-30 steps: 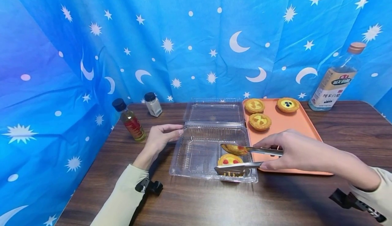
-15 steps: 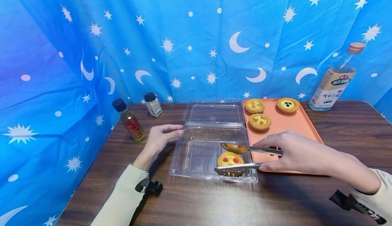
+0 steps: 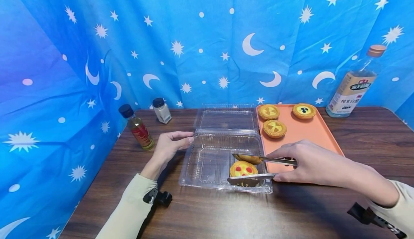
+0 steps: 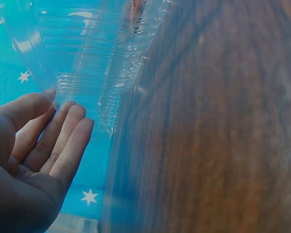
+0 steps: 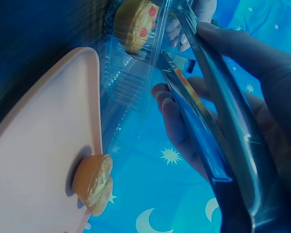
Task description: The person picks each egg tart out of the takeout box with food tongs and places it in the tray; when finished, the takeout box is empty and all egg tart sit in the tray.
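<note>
My left hand (image 3: 166, 149) pinches the left rim of a clear plastic clamshell box (image 3: 210, 160) between thumb and fingers; the left wrist view shows the other fingers extended beside its wall (image 4: 82, 48). My right hand (image 3: 313, 163) holds metal tongs (image 3: 250, 178) over the box's near right corner. Inside that corner sits an egg tart (image 3: 244, 168) with red pieces on top. The tongs' two arms stand apart, one on the tart's near side and one on its far side. Whether they touch the tart cannot be told. The near arm hides part of it.
Right of the box lies an orange tray (image 3: 310, 134), partly under my right hand. It bears two yellow-topped tarts (image 3: 274, 129) and a tart with dark berries (image 3: 304, 111). A tall bottle (image 3: 352, 84) stands behind; a sauce bottle (image 3: 140, 131) and shaker (image 3: 162, 111) stand left.
My right hand and the tongs have shifted only slightly around the tart, and the reflection on the far arm looks different. The left hand, box and tray stay put.
</note>
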`<state>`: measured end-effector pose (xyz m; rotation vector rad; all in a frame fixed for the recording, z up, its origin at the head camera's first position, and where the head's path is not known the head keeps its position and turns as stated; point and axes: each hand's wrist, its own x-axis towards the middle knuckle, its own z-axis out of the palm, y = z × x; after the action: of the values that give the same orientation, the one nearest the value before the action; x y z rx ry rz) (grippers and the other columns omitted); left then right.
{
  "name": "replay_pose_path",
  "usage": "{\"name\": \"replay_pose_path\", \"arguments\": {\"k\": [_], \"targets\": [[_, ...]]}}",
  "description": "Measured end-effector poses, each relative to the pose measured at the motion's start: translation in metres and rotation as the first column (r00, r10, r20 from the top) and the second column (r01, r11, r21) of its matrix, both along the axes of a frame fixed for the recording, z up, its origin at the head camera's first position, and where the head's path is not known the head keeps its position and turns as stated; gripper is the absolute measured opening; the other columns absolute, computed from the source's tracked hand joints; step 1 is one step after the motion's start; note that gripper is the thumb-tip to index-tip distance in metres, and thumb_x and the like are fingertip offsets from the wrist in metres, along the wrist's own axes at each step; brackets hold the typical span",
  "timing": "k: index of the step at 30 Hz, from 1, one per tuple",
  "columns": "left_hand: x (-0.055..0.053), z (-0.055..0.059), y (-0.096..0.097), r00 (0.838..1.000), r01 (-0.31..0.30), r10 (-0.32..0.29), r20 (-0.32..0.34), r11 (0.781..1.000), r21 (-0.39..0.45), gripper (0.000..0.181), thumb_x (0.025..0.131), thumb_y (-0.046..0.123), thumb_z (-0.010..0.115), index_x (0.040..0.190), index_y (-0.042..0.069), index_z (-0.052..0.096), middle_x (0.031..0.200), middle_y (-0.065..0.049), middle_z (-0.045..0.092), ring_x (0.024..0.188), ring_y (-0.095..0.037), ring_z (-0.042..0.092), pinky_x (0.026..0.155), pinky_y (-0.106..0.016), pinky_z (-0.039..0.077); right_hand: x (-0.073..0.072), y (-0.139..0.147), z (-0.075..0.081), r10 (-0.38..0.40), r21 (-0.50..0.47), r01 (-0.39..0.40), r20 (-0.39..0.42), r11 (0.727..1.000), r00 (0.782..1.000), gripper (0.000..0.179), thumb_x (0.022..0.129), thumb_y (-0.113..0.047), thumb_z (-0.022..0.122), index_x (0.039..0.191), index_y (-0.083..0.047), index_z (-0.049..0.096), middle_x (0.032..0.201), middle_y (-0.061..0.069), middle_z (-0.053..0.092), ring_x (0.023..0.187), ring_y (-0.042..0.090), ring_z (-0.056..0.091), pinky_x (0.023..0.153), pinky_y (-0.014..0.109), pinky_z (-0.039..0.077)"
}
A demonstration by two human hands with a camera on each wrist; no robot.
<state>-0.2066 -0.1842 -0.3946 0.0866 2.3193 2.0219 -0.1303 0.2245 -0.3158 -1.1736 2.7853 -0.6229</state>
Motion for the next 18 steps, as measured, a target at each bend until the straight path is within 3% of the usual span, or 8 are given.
{"name": "replay_pose_path", "arguments": {"k": [5,12,18], "targets": [[-0.0003,-0.0013,-0.0006,1.0,-0.001,0.001,-0.003,1.0,0.0,0.027,0.096,0.005,0.08,0.121,-0.005,0.077,0.109,-0.017,0.079,0.094,-0.02,0.079,0.089,-0.035,0.063,0.0018,0.0022,-0.0009,0.009,-0.021,-0.009,0.0,1.0,1.0,0.046,0.091,-0.043,0.086,0.127,-0.016,0.078,0.114,-0.006,0.077,0.097,0.008,0.071,0.068,0.028,0.058],[0.0002,-0.0017,-0.0001,0.999,0.01,-0.011,-0.032,1.0,-0.028,0.028,0.096,0.008,0.08,0.121,-0.005,0.076,0.111,-0.017,0.079,0.095,-0.021,0.078,0.088,-0.033,0.064,0.0058,0.0072,-0.0016,0.002,-0.053,-0.004,-0.044,0.999,0.999,0.044,0.092,-0.041,0.086,0.128,-0.017,0.078,0.116,-0.005,0.077,0.099,0.01,0.072,0.071,0.031,0.062],[0.0011,-0.002,-0.0005,0.999,0.01,-0.011,-0.035,0.999,-0.031,0.028,0.096,0.008,0.08,0.121,-0.004,0.077,0.113,-0.017,0.078,0.096,-0.021,0.078,0.09,-0.033,0.063,0.0096,0.0097,-0.0011,-0.017,-0.076,0.013,-0.056,0.997,0.998,0.046,0.091,-0.042,0.086,0.13,-0.018,0.077,0.114,-0.008,0.076,0.087,0.0,0.067,0.064,0.027,0.059]]}}
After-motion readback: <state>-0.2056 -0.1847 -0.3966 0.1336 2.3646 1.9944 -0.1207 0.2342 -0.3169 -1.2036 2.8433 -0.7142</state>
